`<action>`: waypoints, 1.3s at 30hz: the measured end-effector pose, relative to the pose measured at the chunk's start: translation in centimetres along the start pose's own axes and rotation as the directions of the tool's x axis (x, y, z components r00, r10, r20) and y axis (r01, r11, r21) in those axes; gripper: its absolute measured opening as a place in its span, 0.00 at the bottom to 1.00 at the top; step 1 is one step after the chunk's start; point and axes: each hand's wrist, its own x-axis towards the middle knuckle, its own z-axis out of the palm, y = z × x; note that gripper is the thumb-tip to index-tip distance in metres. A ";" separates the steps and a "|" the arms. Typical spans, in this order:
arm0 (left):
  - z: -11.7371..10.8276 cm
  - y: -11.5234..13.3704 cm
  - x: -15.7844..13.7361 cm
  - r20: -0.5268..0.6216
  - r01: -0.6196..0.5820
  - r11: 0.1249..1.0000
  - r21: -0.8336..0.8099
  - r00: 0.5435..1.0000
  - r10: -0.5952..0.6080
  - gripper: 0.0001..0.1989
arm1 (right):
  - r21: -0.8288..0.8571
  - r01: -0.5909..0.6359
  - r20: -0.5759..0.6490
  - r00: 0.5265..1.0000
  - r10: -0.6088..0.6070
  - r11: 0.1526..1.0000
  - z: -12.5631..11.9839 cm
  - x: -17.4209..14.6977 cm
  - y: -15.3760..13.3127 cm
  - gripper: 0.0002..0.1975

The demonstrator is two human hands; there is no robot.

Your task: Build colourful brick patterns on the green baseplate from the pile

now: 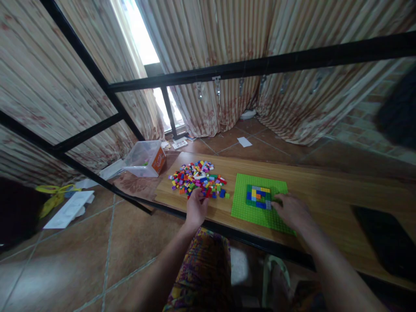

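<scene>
My left hand (196, 209) is at the front edge of a pile of colourful toy building bricks (195, 177). Its thumb and index finger stand slightly apart, with bricks just beyond them. To the right lies a green baseplate (240, 208) carrying a low square of blue, yellow, white, green and red bricks (258, 197). My right hand (290, 210) rests over the plate's right side, thumb and fingers pinched together at the right edge of that square. Whatever sits between those fingertips is too small and covered to make out.
A clear plastic box (143, 160) with an orange label stands left of the pile. On the wooden bench (325, 186), a dark flat device (386, 238) lies at the right. Black metal bars (227, 71) cross behind the bench, before curtains. White paper (244, 141) lies on the floor.
</scene>
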 end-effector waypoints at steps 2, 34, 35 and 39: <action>0.6 -0.1 -0.2 0.029 -0.022 0.994 -0.111 0.999 0.025 0.17 | -0.004 -0.003 0.007 1.000 0.003 1.000 0.0 0.0 -0.1 0.17; -4.0 -0.1 5.0 -0.118 -0.022 0.757 0.653 0.984 0.130 0.11 | 0.085 -0.083 0.097 0.992 0.074 0.993 -1.4 -0.1 -0.7 0.15; -4.0 0.1 5.0 -0.131 -0.023 0.770 0.638 0.982 0.138 0.11 | 0.084 -0.081 0.096 0.993 0.073 0.993 -1.4 -0.1 -0.7 0.14; -3.5 1.1 4.4 -0.130 -0.063 0.859 0.509 0.980 0.149 0.11 | 0.080 -0.082 0.087 0.993 0.075 0.993 -1.4 -0.2 -0.7 0.14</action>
